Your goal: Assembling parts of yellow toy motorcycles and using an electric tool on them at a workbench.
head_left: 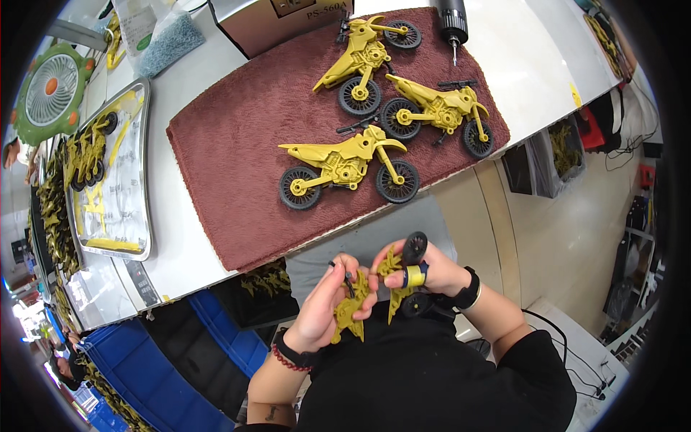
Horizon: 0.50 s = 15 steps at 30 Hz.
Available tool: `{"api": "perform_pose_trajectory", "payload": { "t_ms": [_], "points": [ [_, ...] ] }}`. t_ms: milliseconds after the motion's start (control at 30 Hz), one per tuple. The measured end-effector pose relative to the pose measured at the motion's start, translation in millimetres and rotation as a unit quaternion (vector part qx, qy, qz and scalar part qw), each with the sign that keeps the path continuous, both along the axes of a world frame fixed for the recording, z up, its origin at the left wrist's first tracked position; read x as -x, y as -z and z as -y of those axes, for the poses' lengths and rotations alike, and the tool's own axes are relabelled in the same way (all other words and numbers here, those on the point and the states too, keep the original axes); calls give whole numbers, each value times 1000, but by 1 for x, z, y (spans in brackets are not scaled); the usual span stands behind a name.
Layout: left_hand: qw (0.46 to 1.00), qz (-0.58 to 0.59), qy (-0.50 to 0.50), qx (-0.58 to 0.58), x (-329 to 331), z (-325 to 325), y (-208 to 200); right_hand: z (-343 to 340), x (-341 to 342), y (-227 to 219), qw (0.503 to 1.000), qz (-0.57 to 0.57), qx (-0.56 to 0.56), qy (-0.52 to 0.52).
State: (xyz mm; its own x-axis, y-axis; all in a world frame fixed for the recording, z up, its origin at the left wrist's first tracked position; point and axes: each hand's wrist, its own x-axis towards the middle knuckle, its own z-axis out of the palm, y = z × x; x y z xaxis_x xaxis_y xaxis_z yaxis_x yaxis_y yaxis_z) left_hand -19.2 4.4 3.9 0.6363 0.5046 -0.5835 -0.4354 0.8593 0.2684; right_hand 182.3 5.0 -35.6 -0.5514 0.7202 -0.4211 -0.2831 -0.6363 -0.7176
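It's a workshop we're in, toy-making by every sign! Here's a white bench [543,54], a maroon mat [223,144] across it, and look at that: three matching yellow toy motorbikes [349,167] lined up, with a power screwdriver [453,21] by the mat's edge. Over on the left, more yellow bikes [88,153] cluster at a metal tray [148,194]; big blue bins [140,363] crowd below, and out right, a lined box [530,171] holds yellow pieces [561,149]!
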Motion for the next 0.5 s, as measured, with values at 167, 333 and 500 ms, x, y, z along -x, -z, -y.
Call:
{"api": "perform_pose_trajectory", "payload": {
  "t_ms": [167,333,500],
  "points": [
    [996,-75,12,-55,-4,-1,5,1,-2,1,995,-47,52,68],
    [987,-116,31,-111,-10,6,10,0,6,-10,996,-10,18,86],
    [963,-190,43,-185,-14,7,9,-6,10,-14,995,48,-35,78]
  ]
}}
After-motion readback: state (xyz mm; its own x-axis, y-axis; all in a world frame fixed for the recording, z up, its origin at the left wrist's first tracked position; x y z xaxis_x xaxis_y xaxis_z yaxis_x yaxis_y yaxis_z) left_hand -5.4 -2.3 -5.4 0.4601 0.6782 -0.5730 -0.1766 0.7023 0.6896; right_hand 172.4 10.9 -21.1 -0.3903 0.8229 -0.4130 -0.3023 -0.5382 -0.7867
